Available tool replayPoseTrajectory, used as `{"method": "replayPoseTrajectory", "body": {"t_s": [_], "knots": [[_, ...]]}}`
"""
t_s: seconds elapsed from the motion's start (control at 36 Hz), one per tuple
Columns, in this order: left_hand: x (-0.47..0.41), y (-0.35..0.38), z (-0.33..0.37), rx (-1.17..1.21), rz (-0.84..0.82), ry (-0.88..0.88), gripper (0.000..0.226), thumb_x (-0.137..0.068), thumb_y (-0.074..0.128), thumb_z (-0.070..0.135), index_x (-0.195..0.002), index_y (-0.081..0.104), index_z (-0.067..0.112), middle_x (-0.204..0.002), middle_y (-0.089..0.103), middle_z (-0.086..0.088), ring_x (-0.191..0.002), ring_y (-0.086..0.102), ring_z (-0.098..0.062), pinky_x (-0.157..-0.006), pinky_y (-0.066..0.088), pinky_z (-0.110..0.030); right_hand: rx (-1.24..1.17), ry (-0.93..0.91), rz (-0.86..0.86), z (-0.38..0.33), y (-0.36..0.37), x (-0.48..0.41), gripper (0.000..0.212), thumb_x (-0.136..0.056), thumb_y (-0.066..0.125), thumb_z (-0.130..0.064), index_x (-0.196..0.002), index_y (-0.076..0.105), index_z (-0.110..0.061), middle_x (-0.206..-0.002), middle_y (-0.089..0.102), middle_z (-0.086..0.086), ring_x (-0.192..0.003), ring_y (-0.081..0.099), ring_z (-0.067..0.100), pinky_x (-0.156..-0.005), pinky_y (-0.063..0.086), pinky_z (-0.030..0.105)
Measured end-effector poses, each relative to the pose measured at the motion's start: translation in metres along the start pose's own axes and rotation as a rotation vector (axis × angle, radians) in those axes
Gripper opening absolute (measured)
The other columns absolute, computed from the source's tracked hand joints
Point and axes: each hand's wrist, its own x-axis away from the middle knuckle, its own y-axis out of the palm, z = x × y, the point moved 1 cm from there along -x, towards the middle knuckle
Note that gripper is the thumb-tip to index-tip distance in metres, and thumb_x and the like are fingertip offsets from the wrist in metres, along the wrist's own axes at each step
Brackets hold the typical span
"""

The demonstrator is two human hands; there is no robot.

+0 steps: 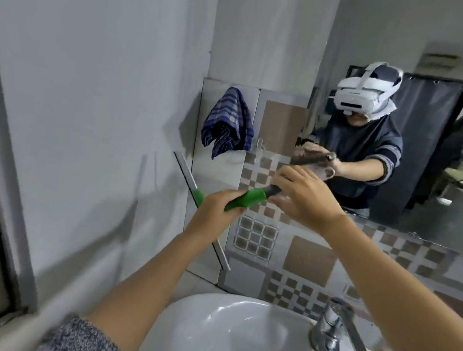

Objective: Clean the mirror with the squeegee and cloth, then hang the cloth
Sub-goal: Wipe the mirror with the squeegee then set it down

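I have the squeegee (246,199) in both hands: my left hand (212,211) is wrapped around its green handle near the blade (190,181), my right hand (305,199) closed over the dark end of the handle. It sits just left of the mirror (416,113), blade tilted against the tiled wall. I judge the next move is laying the blade flat on the glass with even pressure. The checked cloth (228,123) hangs left of the mirror. The washbasin (228,341) below the mirror looks empty.
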Motion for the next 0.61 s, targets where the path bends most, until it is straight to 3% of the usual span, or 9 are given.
{"method": "replayPoseTrajectory", "body": {"t_s": [0.08, 0.17, 0.31, 0.47, 0.56, 0.61], "knots": [[-0.009, -0.004, 0.028, -0.077, -0.073, 0.104, 0.042, -0.084, 0.062, 0.002, -0.125, 0.054, 0.007, -0.114, 0.062, -0.004, -0.103, 0.057, -0.014, -0.092, 0.043, -0.019, -0.064, 0.07, -0.026, 0.003, -0.027, 0.018, 0.026, -0.081, 0.064, -0.028, -0.1, 0.06, -0.01, -0.099, 0.058, 0.009, -0.085, 0.06, 0.03, -0.076, 0.05, 0.042], [-0.019, -0.003, 0.055, -0.152, -0.144, 0.214, 0.04, -0.083, 0.062, 0.001, -0.123, 0.056, 0.007, -0.112, 0.065, -0.008, -0.097, 0.06, -0.018, -0.09, 0.049, -0.032, -0.054, 0.108, -0.025, 0.007, -0.049, 0.035, 0.029, -0.081, 0.066, -0.028, -0.105, 0.059, -0.012, -0.101, 0.058, 0.008, -0.083, 0.06, 0.028, -0.07, 0.05, 0.04], [-0.038, 0.001, 0.096, -0.263, -0.199, 0.335, 0.044, -0.086, 0.059, 0.005, -0.128, 0.052, 0.014, -0.124, 0.061, -0.003, -0.109, 0.057, -0.016, -0.097, 0.045, -0.032, 0.044, 0.206, 0.011, 0.015, -0.079, 0.053, 0.037, -0.083, 0.062, -0.038, -0.114, 0.057, -0.018, -0.102, 0.063, 0.002, -0.093, 0.059, 0.025, -0.077, 0.048, 0.04], [-0.066, 0.009, 0.144, -0.282, -0.164, 0.51, 0.041, -0.086, 0.062, 0.011, -0.126, 0.054, 0.013, -0.123, 0.061, -0.005, -0.11, 0.056, -0.016, -0.098, 0.044, -0.031, 0.202, 0.328, 0.1, 0.035, -0.11, 0.064, 0.041, -0.087, 0.054, -0.043, -0.123, 0.052, -0.024, -0.092, 0.062, 0.002, -0.082, 0.059, 0.026, -0.069, 0.048, 0.039], [-0.086, 0.011, 0.167, -0.274, -0.08, 0.597, 0.038, -0.083, 0.066, 0.016, -0.12, 0.059, 0.01, -0.116, 0.065, -0.006, -0.105, 0.058, -0.016, -0.093, 0.047, -0.032, 0.256, 0.378, 0.155, 0.049, -0.128, 0.062, 0.042, -0.089, 0.039, -0.047, -0.12, 0.053, -0.023, -0.091, 0.064, 0.002, -0.078, 0.062, 0.027, -0.066, 0.05, 0.038], [-0.1, 0.013, 0.179, -0.252, 0.012, 0.622, 0.037, -0.08, 0.069, 0.019, -0.115, 0.062, 0.009, -0.111, 0.066, -0.007, -0.102, 0.059, -0.017, -0.09, 0.05, -0.035, 0.31, 0.398, 0.195, 0.061, -0.142, 0.058, 0.04, -0.089, 0.04, -0.044, -0.116, 0.056, -0.019, -0.092, 0.065, 0.004, -0.078, 0.064, 0.029, -0.066, 0.051, 0.038]]}}
